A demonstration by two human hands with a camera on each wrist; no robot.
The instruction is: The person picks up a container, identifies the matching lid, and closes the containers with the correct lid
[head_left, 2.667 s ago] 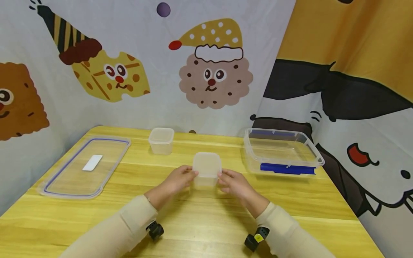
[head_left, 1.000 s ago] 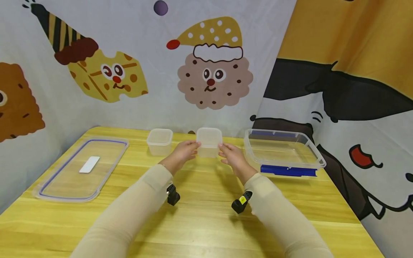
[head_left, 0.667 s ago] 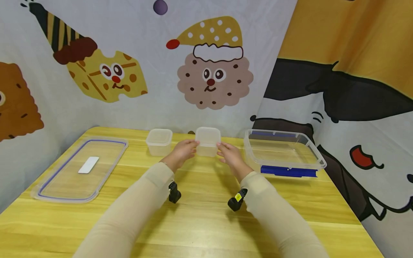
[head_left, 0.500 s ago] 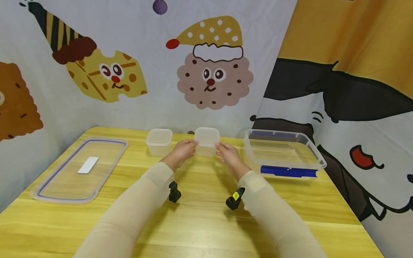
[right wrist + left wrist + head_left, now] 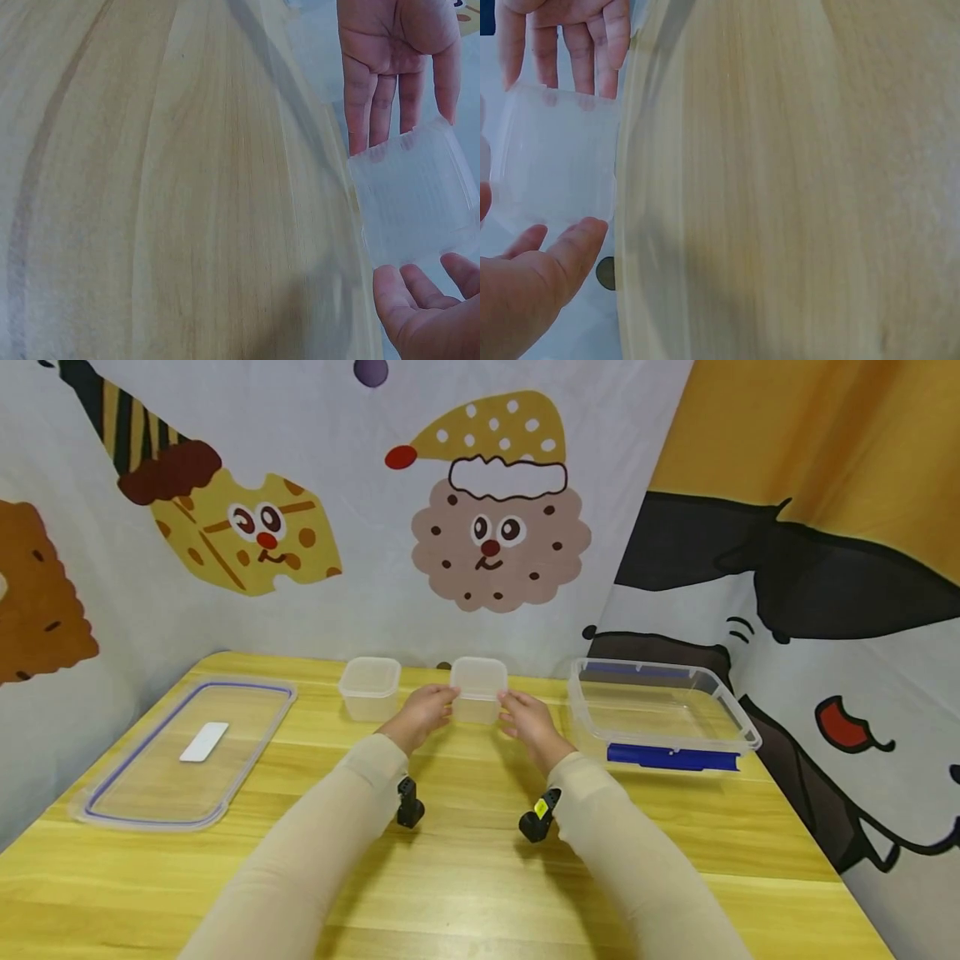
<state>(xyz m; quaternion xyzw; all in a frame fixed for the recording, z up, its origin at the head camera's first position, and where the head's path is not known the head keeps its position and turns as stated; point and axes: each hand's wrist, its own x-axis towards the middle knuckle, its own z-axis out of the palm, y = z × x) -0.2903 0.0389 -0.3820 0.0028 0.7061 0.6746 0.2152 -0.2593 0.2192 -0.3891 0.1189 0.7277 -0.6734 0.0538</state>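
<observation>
A small translucent food container with a whitish lid is held between the two hands at the back of the table. My left hand grips its left side, thumb at the lid's edge and fingers along the wall. On the opposite side, my right hand holds it the same way. The left wrist view gives a side look at the container, with fingertips pressed on two facing walls. A matching small container stands just left of it, untouched, beyond the left hand.
At the right back sits a large clear box, lidless, with a blue clasp. Its large clear lid, blue-sealed with a white label, lies flat at the left. A printed cloth hangs behind the table.
Both hands have carried the small container from mid-table to the back edge, level with its twin. In the last second it has shifted slightly left, and the grip is kept.
</observation>
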